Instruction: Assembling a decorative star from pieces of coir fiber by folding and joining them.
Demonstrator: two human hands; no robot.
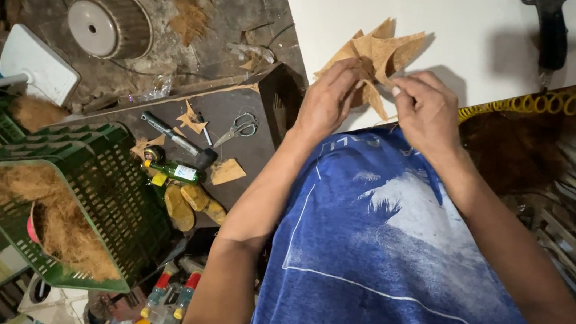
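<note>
While a spiky brown star is being held up over the white bench, it is being pinched from both sides: the left hand is being closed on its lower left points, and the right hand is being closed on its lower right points. The star is being kept between the two hands, just above the fingertips, with its upper points being left free against the white surface. Below the hands, a blue shirt is being shown filling the lower middle of the view.

A black tool is being seen lying on the bench at the upper right, well apart from the star, and a yellow coiled hose is being run along the bench edge beside the right hand. To the left, on a dark board, scissors, a hammer, a green bottle and brown scraps are being left lying, well apart from the left hand. Farther left, a green crate is being shown holding brown fibre. A round ribbed drum is being seen on the floor at the upper left. Nothing is being placed between the hands and the star.
</note>
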